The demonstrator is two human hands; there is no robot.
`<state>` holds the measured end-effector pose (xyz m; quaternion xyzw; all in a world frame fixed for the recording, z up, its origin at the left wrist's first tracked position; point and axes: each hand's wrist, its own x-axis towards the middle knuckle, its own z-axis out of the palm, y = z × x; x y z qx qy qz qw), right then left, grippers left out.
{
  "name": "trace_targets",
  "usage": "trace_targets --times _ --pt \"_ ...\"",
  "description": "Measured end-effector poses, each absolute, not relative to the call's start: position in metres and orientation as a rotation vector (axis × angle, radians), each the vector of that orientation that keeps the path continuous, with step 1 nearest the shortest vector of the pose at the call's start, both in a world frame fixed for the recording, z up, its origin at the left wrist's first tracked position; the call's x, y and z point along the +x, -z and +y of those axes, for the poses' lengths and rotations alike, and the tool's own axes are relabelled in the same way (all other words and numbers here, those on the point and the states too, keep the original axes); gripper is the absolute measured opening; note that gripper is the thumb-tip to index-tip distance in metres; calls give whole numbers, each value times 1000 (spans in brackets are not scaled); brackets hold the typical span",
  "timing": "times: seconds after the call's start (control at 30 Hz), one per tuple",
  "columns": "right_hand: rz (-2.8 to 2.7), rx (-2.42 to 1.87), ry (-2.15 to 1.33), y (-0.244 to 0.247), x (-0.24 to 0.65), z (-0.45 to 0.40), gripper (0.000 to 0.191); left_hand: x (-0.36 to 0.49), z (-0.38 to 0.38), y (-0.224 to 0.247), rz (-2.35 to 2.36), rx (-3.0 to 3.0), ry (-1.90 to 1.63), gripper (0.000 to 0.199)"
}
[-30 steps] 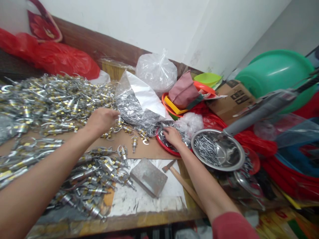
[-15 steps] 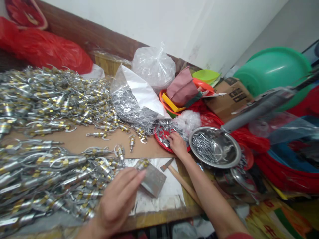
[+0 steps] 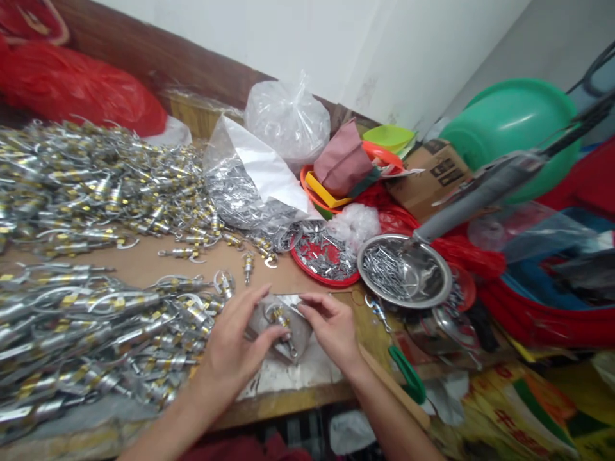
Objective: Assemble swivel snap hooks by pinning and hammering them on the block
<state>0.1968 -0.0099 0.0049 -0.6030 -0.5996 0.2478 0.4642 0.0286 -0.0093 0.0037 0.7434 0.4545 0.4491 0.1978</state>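
On the bench's near edge, a grey metal block [image 3: 303,333] lies on worn white paper. My left hand [image 3: 235,336] steadies a silver-and-brass hook fitting [image 3: 279,315] on the block, its thumb pressed on the fitting. From the other side my right hand [image 3: 334,326] comes close, thumb and forefinger pinched on a small metal piece [image 3: 294,306], its shape too small to make out. Under the right forearm runs a wooden handle [image 3: 391,384], its head hidden.
Many similar fittings [image 3: 110,179] are heaped at left. A red tray [image 3: 307,274] of small metal pieces, a steel bowl [image 3: 435,291] of pins and a clear bag [image 3: 230,186] of metal parts stand beyond my hands. A grey tube [image 3: 480,192] slants above the bowl.
My right hand has left the red tray and come back to the block with a small metal piece. My left hand now has the fitting lying on the block.
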Motion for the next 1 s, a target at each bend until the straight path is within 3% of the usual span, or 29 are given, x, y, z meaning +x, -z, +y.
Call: trace_targets --times 0.13,0.4,0.63,1.0 --pt "-1459 -1478 -678 -7 183 -8 21 27 16 -7 1185 2055 -984 47" --pt "-1294 -1321 -1022 -17 169 -10 29 24 8 -1 1174 2037 -1013 21" --pt "-1656 -1319 -580 -14 168 -23 25 17 1 8 1249 1952 -1180 30" --pt "-1884 -1270 -360 -16 164 -23 26 14 3 10 1168 1834 -1264 11"
